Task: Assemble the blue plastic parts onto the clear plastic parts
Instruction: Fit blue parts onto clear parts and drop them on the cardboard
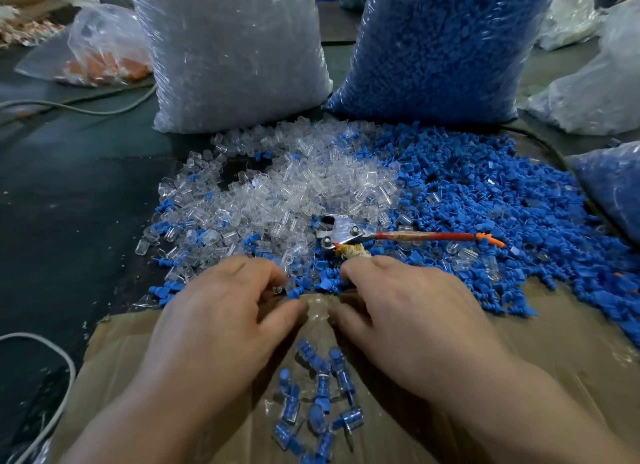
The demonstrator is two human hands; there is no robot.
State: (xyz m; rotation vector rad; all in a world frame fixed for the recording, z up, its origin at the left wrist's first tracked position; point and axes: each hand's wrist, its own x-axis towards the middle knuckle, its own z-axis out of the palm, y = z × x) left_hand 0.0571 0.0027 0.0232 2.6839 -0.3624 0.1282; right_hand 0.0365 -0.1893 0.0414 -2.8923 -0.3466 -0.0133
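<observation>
A heap of loose clear plastic parts (277,186) spreads over the table's middle, and a heap of blue plastic parts (485,200) lies to its right. Both hands meet at the near edge of the heaps. My left hand (221,307) and my right hand (408,307) have their fingers curled, and between the two thumbs sits a clear plastic part (317,311) that they pinch together. What the fingertips hold beneath is hidden. Several assembled blue-in-clear pieces (318,401) lie on the brown cardboard (554,359) between my forearms.
Pliers with a red handle (381,236) lie on the parts just beyond my right hand. A tall bag of clear parts (228,47) and a tall bag of blue parts (443,47) stand behind. A smaller blue bag (616,186) sits right, a white cord (52,377) left.
</observation>
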